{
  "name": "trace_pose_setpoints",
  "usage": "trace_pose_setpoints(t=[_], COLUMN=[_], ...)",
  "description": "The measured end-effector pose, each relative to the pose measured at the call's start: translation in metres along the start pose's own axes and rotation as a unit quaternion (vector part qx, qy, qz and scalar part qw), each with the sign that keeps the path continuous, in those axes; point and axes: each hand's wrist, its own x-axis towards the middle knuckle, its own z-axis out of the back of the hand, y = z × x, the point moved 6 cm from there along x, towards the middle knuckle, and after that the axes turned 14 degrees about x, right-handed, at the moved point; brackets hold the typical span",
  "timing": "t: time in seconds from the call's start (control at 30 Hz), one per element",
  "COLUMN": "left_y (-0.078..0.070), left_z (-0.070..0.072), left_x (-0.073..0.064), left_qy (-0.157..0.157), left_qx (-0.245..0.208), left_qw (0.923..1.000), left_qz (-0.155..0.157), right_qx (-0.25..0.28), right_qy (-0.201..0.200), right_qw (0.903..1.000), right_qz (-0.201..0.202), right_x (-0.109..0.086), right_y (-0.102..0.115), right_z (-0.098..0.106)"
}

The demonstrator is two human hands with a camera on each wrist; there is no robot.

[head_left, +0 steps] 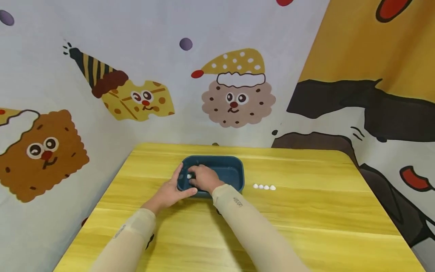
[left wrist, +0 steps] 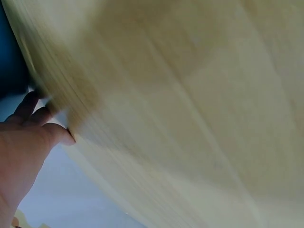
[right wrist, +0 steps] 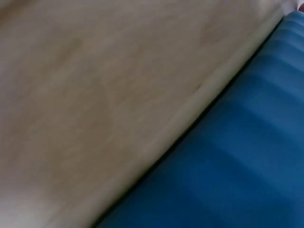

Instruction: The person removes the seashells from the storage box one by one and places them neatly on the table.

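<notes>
A dark blue rectangular container [head_left: 227, 157] sits on the table. My left hand [head_left: 170, 193] rests against its near left corner, thumb stretched along the front rim and fingers spread up the left side. In the left wrist view this hand [left wrist: 23, 147] appears beside the blurred container [left wrist: 10, 57]. Inside the container, toward its left end, my right hand [head_left: 205, 178] has curled fingers pinching a small white piece [head_left: 189, 176]. The right wrist view shows mostly the container's ridged blue wall [right wrist: 228, 156]; the right hand is nearly out of that view.
Several small white pieces [head_left: 266, 187] lie in a short row on the yellow wood-grain table [head_left: 306, 211], right of the container. A printed cloth with cartoon food figures [head_left: 238, 98] hangs behind the table and along its sides.
</notes>
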Motion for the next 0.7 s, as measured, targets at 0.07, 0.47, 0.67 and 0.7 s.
trace_pose_setpoints(t=[0.07, 0.47, 0.67, 0.7], left_y=[0.002, 0.003, -0.002, -0.004], left_z=[0.003, -0.003, -0.005, -0.004], left_x=[-0.002, 0.0, 0.003, 0.004], left_qy=[-0.009, -0.002, -0.012, -0.012], left_qx=[0.003, 0.012, 0.014, 0.013], left_qw=[1.0, 0.9999, 0.9998, 0.9998], left_qz=[0.002, 0.01, -0.003, -0.004], right_qx=[-0.015, -0.046, -0.053, -0.05], right_qy=[0.001, -0.009, -0.054, -0.057], right_qw=[0.9998, 0.9986, 0.9964, 0.9965], right_qz=[0.012, 0.024, 0.038, 0.035], right_x=[0.0, -0.001, -0.001, 0.0], right_y=[0.004, -0.002, -0.008, -0.01], right_z=[-0.001, -0.004, 0.003, 0.004])
